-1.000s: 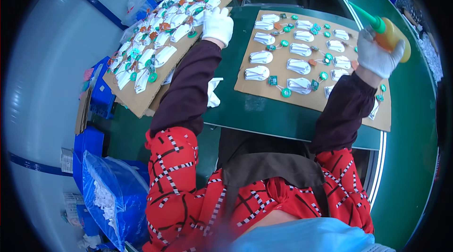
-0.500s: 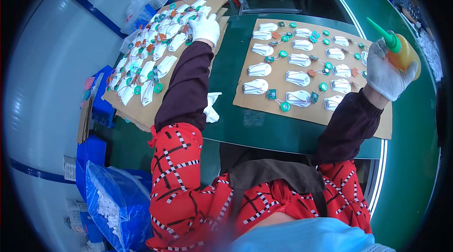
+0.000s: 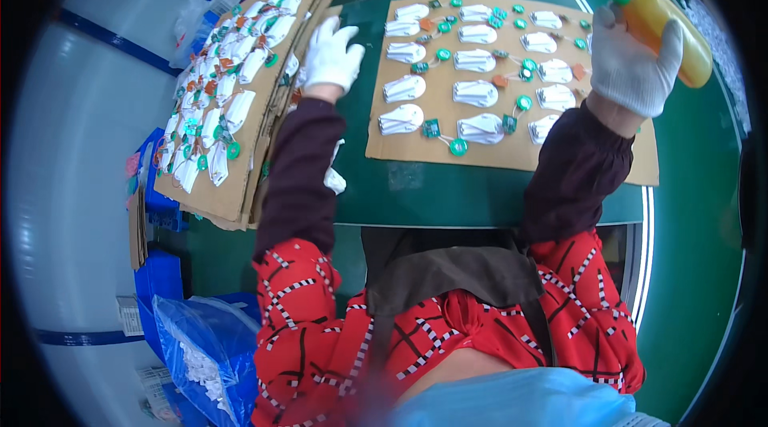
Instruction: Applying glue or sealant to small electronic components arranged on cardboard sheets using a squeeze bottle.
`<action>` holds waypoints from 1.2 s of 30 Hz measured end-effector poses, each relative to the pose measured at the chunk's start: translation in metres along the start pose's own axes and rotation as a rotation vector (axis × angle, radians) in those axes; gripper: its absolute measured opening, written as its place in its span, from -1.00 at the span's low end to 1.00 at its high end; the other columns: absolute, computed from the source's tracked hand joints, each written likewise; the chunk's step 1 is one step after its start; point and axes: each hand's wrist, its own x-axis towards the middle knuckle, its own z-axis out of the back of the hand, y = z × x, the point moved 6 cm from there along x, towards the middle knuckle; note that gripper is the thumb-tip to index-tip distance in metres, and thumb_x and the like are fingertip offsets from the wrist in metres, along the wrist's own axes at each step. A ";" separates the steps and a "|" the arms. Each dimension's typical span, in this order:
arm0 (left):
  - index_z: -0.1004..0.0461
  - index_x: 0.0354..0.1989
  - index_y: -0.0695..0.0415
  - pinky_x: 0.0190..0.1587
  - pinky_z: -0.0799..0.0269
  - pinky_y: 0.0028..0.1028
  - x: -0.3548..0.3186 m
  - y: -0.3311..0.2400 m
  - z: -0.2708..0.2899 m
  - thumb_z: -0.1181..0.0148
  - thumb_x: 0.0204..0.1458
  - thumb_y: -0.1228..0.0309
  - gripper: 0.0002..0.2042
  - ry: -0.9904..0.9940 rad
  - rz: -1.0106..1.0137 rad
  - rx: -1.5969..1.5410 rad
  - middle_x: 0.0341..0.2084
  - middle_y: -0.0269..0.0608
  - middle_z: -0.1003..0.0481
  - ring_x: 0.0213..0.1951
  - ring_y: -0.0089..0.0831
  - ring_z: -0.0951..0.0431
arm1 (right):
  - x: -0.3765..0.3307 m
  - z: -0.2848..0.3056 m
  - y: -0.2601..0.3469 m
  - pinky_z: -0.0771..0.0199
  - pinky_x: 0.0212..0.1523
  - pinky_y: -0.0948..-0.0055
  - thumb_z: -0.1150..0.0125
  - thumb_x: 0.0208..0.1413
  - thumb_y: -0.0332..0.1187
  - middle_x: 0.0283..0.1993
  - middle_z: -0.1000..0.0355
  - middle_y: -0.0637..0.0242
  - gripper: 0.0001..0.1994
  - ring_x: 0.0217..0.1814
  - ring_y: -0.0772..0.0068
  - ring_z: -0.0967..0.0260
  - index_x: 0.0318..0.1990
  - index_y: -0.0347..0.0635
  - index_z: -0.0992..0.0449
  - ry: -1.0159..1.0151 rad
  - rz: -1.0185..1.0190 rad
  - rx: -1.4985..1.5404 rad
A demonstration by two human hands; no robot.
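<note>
My right hand (image 3: 636,63), in a white glove, grips a squeeze bottle (image 3: 668,31) of amber liquid with a long green nozzle. The bottle is tilted, its nozzle pointing up and to the left. My gloved left hand (image 3: 332,57) is open with fingers spread, at the right edge of a stack of cardboard sheets (image 3: 254,135). On the stack's top sheet lie several white plastic housings (image 3: 240,109) with wires, green round parts and small orange pieces. A second cardboard sheet (image 3: 512,157) bears rows of white housings (image 3: 475,93), with green circuit boards (image 3: 431,128) and green discs (image 3: 458,147) wired beside many of them.
Both cardboard areas are on a green table (image 3: 448,201). A crumpled white cloth or glove (image 3: 334,181) lies partly behind my left forearm. Blue bins stand at the left, and a blue plastic bag (image 3: 204,355) holds white scraps. A bright rail runs along the table's right side.
My left hand has left the housings on the stack and now spreads beside its right edge. The stack's top sheet looks more tilted. The bottle has swung, its nozzle now lying further over leftward.
</note>
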 end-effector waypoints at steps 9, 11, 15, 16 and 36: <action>-0.46 -0.08 0.15 0.01 -0.34 -0.31 -0.127 -0.060 -0.045 -0.24 -0.16 0.34 -0.60 0.086 0.158 -0.321 -0.08 0.00 -0.37 -0.03 -0.12 -0.40 | -0.037 -0.045 -0.002 -0.33 -0.35 0.47 -0.16 0.05 -0.37 -0.11 -0.42 0.40 -0.71 -0.17 0.42 -0.35 -0.04 0.06 -0.39 -0.035 0.038 -0.189; -0.47 -0.14 0.12 -0.09 -0.39 -0.29 -0.125 -0.061 -0.051 -0.24 -0.16 0.34 -0.65 0.114 0.126 -0.209 -0.20 -0.09 -0.42 -0.13 -0.15 -0.44 | -0.038 -0.052 -0.007 -0.32 -0.34 0.48 -0.16 0.05 -0.39 -0.11 -0.41 0.41 -0.71 -0.18 0.43 -0.34 -0.03 0.05 -0.39 0.233 -0.050 -0.147; -0.50 -0.23 0.00 -0.20 -0.42 -0.25 -0.115 -0.085 -0.060 -0.26 -0.18 0.34 -0.73 0.209 -0.022 -0.230 -0.29 -0.16 -0.42 -0.21 -0.17 -0.45 | -0.053 -0.039 -0.013 -0.32 -0.26 0.46 -0.09 0.07 -0.39 -0.08 -0.40 0.30 -0.68 -0.14 0.35 -0.34 0.02 -0.06 -0.35 0.294 -0.231 -0.262; -0.53 -0.31 -0.01 -0.24 -0.41 -0.25 -0.115 -0.085 -0.060 -0.29 -0.20 0.34 -0.78 0.193 -0.012 -0.232 -0.33 -0.18 -0.42 -0.22 -0.18 -0.45 | -0.065 -0.044 -0.025 -0.32 -0.24 0.45 -0.10 0.06 -0.37 -0.09 -0.41 0.26 -0.66 -0.10 0.34 -0.34 0.03 -0.09 -0.33 0.411 -0.312 -0.295; -0.43 -0.41 0.16 -0.43 -0.40 -0.40 -0.114 -0.062 -0.056 -0.21 -0.22 0.48 -0.84 0.194 0.213 -0.603 -0.42 -0.18 -0.35 -0.50 -0.35 -0.47 | -0.106 0.118 -0.124 -0.32 -0.22 0.47 -0.11 0.11 -0.26 0.02 -0.30 0.34 -0.62 -0.03 0.46 -0.25 0.07 -0.05 -0.24 0.222 -0.806 -0.425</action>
